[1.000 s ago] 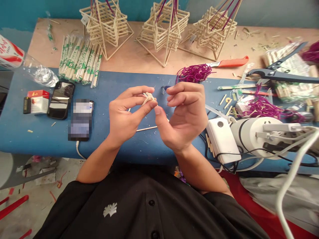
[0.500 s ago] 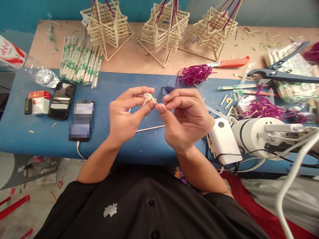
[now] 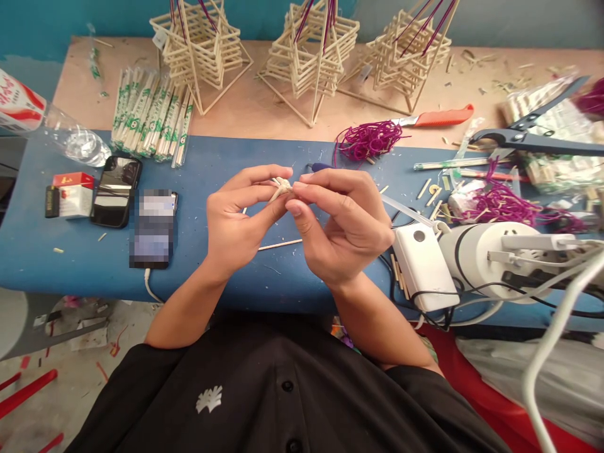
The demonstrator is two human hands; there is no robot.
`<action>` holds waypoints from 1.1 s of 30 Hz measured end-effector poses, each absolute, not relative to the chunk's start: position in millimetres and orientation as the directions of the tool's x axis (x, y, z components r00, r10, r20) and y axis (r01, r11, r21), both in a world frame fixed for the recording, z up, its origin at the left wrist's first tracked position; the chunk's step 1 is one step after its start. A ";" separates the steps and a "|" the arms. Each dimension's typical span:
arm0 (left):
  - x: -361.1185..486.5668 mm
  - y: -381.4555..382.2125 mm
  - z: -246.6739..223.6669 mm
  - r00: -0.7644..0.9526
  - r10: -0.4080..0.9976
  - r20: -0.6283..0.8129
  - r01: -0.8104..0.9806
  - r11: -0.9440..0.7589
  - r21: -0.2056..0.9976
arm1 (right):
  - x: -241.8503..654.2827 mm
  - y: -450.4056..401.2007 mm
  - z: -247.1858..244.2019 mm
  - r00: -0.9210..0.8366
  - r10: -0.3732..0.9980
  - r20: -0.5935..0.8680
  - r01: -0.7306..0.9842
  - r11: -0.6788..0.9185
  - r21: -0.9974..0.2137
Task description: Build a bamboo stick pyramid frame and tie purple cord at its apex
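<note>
Between the thumb and fingers of my left hand (image 3: 238, 220) is a small bundle of pale wooden stick pieces (image 3: 282, 187), pinched above the blue tabletop. My right hand (image 3: 346, 220) is closed too, its fingertips pressed against the bundle's right side; the fingers hide part of it, so any finer piece there cannot be made out. Below the hands a thin wooden stick (image 3: 280, 244) lies on the table, partly behind the right hand. Just beyond the right fingers lies a dark blue pen-like tool (image 3: 321, 167).
Three stick frames (image 3: 314, 69) with purple cords stand at the back. Wrapped chopsticks (image 3: 151, 116), a bottle (image 3: 78, 138) and two phones (image 3: 116, 192) lie left. Purple string (image 3: 368, 139), an orange-handled knife (image 3: 443, 117), pruning shears (image 3: 533, 135), a power bank (image 3: 427, 267) and a power strip (image 3: 481, 251) are right.
My right hand has moved left and slightly inward, closing the small gap so its fingertips now meet the bundle. The left hand has stayed nearly still.
</note>
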State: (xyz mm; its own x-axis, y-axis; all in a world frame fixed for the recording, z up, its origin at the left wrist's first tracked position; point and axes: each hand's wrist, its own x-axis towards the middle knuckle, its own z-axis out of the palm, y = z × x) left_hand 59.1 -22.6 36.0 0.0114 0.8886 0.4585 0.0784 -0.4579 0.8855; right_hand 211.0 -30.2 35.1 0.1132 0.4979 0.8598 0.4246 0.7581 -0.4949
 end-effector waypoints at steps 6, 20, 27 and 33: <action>58.9 -22.1 35.9 0.011 0.878 0.478 0.091 -0.477 0.874 | 207.1 -35.2 35.4 0.113 0.472 0.874 0.457 0.757 -0.467; 59.5 -21.5 34.8 0.007 0.877 0.481 0.092 -0.480 0.873 | 210.4 -33.0 32.7 0.089 0.485 0.870 0.530 0.717 -0.454; 59.6 -22.1 34.9 0.013 0.889 0.458 0.089 -0.458 0.885 | 210.6 -33.5 33.2 0.087 0.507 0.857 0.546 0.695 -0.467; 60.8 -21.6 34.2 -0.002 0.874 0.486 0.078 -0.485 0.871 | 209.8 -34.2 34.3 0.086 0.541 0.837 0.464 0.722 -0.514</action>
State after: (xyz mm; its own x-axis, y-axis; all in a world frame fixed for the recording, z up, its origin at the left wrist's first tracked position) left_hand 60.8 -21.6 34.2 -0.0017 0.8737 0.4865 0.0776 -0.4849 0.8711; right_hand 209.8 -34.2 34.3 0.0861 0.5405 0.8369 0.4641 0.7216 -0.5138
